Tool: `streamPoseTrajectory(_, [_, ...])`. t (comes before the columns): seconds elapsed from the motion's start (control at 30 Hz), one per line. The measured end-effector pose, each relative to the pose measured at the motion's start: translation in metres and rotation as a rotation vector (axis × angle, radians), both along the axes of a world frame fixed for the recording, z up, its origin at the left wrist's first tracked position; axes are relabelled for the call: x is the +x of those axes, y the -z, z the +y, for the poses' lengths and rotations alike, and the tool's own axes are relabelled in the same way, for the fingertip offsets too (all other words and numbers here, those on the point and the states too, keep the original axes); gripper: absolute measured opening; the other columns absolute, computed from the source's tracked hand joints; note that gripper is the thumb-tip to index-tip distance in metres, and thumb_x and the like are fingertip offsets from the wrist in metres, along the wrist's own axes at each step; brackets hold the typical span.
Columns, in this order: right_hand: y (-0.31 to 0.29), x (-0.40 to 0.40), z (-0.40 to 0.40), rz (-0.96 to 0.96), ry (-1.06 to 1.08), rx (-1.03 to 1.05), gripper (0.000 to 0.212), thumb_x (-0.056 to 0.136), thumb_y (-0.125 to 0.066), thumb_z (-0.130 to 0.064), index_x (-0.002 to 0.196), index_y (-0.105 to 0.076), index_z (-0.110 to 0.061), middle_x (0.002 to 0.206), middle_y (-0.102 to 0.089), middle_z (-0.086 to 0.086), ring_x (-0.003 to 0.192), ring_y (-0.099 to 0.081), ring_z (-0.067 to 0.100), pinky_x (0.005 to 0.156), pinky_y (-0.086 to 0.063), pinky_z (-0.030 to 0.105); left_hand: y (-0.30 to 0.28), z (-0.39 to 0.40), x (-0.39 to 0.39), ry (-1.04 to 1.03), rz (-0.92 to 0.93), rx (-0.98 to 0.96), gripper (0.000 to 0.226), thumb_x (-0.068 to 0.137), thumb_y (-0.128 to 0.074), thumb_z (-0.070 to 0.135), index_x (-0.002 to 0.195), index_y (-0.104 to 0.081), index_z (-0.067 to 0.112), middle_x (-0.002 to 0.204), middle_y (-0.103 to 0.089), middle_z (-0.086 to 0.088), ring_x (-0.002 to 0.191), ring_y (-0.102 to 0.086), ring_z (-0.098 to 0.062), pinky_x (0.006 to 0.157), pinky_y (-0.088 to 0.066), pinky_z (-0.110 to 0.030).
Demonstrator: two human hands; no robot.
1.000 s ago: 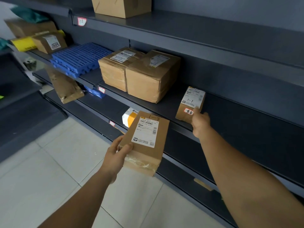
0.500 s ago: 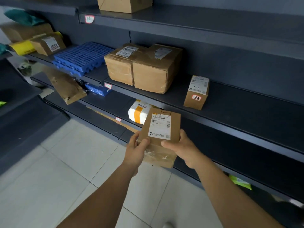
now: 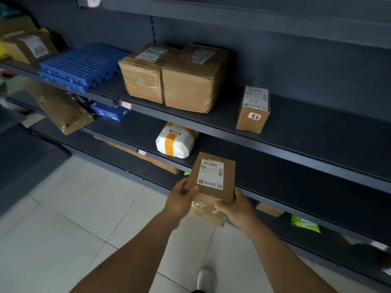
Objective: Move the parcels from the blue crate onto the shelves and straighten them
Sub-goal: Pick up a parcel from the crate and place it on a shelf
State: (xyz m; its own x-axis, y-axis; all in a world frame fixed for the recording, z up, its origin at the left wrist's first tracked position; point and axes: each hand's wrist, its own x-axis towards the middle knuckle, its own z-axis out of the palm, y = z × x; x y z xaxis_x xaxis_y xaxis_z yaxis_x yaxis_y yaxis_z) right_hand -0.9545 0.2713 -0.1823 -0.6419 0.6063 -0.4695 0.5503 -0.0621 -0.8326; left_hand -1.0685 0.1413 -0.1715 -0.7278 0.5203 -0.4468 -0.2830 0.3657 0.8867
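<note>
I hold a flat brown parcel (image 3: 212,182) with a white label in both hands, in front of the lower dark shelf (image 3: 296,176). My left hand (image 3: 179,199) grips its left edge and my right hand (image 3: 237,206) grips its bottom right corner. A small upright brown box (image 3: 252,111) with a red-edged sticker stands alone on the middle shelf (image 3: 317,127). Two bigger taped cardboard boxes (image 3: 175,77) sit side by side to its left. No blue crate is in view.
A white parcel with orange tape (image 3: 174,141) lies on the lower shelf. Blue plastic pallets (image 3: 82,66), a blue box (image 3: 110,112) and a tilted brown parcel (image 3: 61,108) are at left. Green bags (image 3: 304,224) lie on the bottom shelf. My white shoe (image 3: 206,280) stands on the tiled floor.
My right hand let go of the small upright box on the middle shelf and came down onto the flat parcel. Both hands now hold it lower, in front of the lower shelf.
</note>
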Motion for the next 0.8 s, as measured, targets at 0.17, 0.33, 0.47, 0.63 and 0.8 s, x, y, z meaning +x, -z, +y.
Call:
streamPoseTrajectory(0.17, [0.062,-0.034,0.041,0.024,-0.001,0.038,0.045,0.078,-0.073,-0.006,0.116,-0.055,-0.024,0.109,-0.067,-0.001,0.090,-0.063,0.004,0.066,-0.048,0.015,0.054,0.045,-0.035,-0.018,-0.036,-0.017,0.025,0.096,-0.056,0.016,0.121,-0.057,0.022,0.096,-0.066,0.009,0.083,-0.061,-0.002,0.063,-0.044,-0.014])
streamPoseTrajectory(0.33, [0.120,-0.074,0.081,0.030,0.015,0.110,0.047,0.083,-0.067,-0.009,0.125,-0.051,-0.024,0.115,-0.060,0.001,0.095,-0.059,0.013,0.064,-0.045,0.015,0.112,0.094,-0.079,-0.034,-0.010,-0.046,0.034,0.095,-0.057,0.017,0.128,-0.055,0.022,0.102,-0.065,0.005,0.083,-0.060,-0.001,0.061,-0.043,-0.010])
streamPoseTrajectory(0.47, [0.165,-0.107,0.116,0.025,0.032,0.164,0.062,0.086,-0.066,-0.018,0.141,-0.040,-0.022,0.126,-0.057,0.004,0.109,-0.058,0.022,0.084,-0.052,0.035,0.148,0.134,-0.113,0.012,0.090,-0.065,0.030,0.095,-0.056,0.017,0.123,-0.056,0.028,0.096,-0.061,0.011,0.080,-0.056,-0.004,0.067,-0.045,-0.016])
streamPoseTrajectory(0.63, [0.199,-0.144,0.152,0.024,0.064,0.171,0.076,0.092,-0.062,-0.021,0.154,-0.018,-0.022,0.138,-0.051,0.008,0.120,-0.054,0.025,0.095,-0.048,0.034,0.186,0.180,-0.150,0.025,0.184,-0.139,0.050,0.095,-0.056,0.025,0.144,-0.041,0.028,0.122,-0.059,0.004,0.092,-0.055,-0.011,0.080,-0.044,-0.025])
streamPoseTrajectory(0.8, [0.218,-0.172,0.174,0.025,0.075,0.169,0.085,0.092,-0.063,-0.019,0.156,-0.006,-0.023,0.143,-0.046,0.010,0.124,-0.051,0.026,0.102,-0.047,0.039,0.201,0.209,-0.176,0.008,0.223,-0.175,0.057,0.098,-0.052,0.025,0.150,-0.030,0.027,0.117,-0.055,0.007,0.085,-0.054,-0.009,0.077,-0.042,-0.022])
